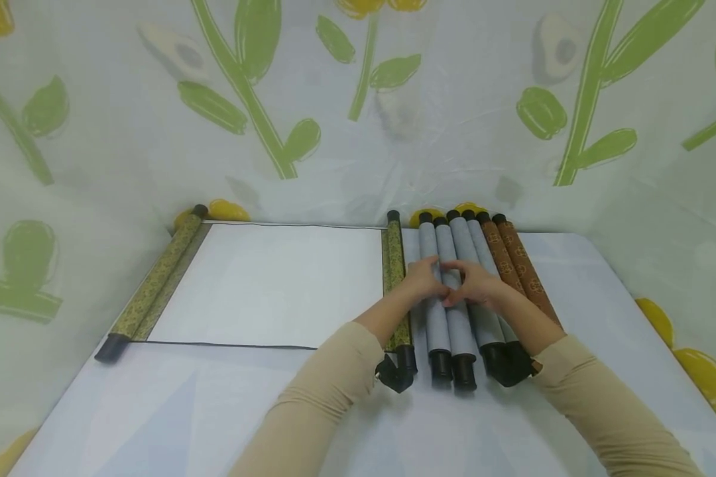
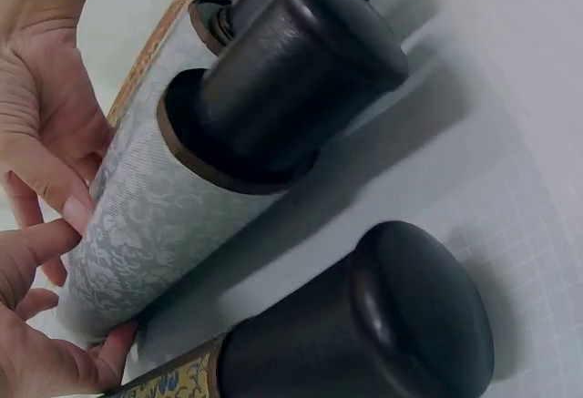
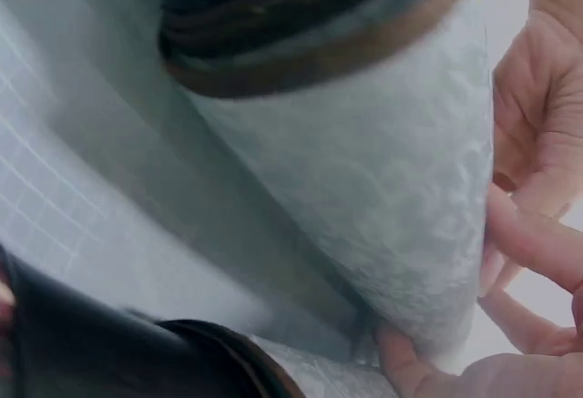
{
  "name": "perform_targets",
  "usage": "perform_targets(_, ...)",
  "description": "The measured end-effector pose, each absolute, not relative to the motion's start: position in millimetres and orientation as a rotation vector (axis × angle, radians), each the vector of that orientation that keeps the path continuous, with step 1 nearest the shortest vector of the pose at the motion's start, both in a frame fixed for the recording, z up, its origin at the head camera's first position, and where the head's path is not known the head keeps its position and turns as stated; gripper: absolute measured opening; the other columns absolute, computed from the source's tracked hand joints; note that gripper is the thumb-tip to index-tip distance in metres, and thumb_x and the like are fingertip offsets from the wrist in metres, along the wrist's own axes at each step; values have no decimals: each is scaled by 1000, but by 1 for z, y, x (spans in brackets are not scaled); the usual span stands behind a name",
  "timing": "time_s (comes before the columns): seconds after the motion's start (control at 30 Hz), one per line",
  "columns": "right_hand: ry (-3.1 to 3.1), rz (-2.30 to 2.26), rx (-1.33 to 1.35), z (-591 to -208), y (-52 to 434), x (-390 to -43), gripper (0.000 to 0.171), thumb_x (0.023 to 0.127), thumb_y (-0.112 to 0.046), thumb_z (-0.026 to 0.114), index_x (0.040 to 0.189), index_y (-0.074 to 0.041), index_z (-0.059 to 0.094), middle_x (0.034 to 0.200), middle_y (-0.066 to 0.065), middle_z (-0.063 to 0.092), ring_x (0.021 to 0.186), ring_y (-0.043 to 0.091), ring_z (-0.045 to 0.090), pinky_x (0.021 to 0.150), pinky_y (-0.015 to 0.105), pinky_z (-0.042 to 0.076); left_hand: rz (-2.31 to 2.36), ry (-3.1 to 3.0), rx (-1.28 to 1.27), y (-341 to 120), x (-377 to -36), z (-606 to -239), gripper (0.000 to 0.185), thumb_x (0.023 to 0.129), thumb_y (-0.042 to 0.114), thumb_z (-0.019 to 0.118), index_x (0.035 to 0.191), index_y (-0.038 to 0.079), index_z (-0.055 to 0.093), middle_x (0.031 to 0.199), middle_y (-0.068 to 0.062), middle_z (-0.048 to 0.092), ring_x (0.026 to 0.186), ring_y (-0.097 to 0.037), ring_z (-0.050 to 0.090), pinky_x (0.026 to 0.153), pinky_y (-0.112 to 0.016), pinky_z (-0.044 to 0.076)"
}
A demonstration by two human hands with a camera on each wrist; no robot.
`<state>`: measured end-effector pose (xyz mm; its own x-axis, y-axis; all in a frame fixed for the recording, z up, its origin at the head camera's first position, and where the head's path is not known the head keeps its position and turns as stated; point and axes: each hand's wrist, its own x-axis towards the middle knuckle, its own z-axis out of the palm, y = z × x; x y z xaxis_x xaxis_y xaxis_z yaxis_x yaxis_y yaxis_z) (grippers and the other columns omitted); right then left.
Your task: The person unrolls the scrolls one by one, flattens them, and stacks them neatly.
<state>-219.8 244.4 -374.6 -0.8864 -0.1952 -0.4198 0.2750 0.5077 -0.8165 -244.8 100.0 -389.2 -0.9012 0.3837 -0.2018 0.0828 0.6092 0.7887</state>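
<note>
An unrolled scroll [image 1: 274, 285] with a white sheet and yellow-green patterned rollers lies left of centre in the head view. Right beside it is a grey-white patterned scroll [image 1: 437, 324], rolled up as two parallel rolls with black end knobs [image 2: 301, 70]. My left hand [image 1: 425, 279] grips this grey scroll from its left side, thumb low and fingers over the top. From the right side my right hand [image 1: 474, 281] grips the same scroll, its fingertips meeting the left hand's. Wrist views show thumb and fingers of both hands at the grey-white roll [image 3: 364, 179].
Another grey scroll [image 1: 488, 328] lies just right of the gripped one, partly under my right forearm. Beyond it is a brown patterned scroll [image 1: 522, 262]. All rest on a pale table [image 1: 167, 411] against a wall covering [image 1: 453, 132] printed with plants.
</note>
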Motion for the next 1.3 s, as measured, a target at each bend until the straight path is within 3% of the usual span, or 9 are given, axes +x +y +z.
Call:
perform_targets(0.4,2150,-1638,101,-372,249,-213,78,81,1,69,147,0,26,139,31,25,106,23,48,83,24,44,1421,2392,351,95,-247,-391,75,79,19,76,145,15,40,147,-9,40,135,-24,37,104,-37,38)
perform_targets(0.63,2147,-1729,119,-371,247,-205,81,81,-5,71,149,-6,26,151,28,13,126,37,32,106,44,28,1735,2135,324,89,-242,-394,80,79,16,77,147,15,35,152,-9,32,140,-24,28,108,-40,33)
perform_targets(0.9,2136,-1753,-34,-373,244,-197,90,81,-10,73,152,-15,18,154,23,7,128,41,32,97,42,37,1786,2064,379,82,-233,-395,80,79,20,77,147,22,35,153,-6,29,141,-24,25,111,-45,26)
perform_targets(1.1,2193,-1753,-118,-371,239,-191,92,79,-13,75,152,-16,18,155,21,6,134,39,22,99,44,34,1777,2086,420,77,-229,-392,82,78,21,78,147,23,34,153,-6,30,141,-23,26,112,-43,26)
perform_targets(1.3,2241,-1742,-116,-367,234,-184,89,78,-14,76,150,-16,23,155,18,9,134,38,22,99,44,33,1777,2029,431,71,-225,-386,80,78,20,78,146,26,36,152,-8,30,138,-25,29,109,-45,30)
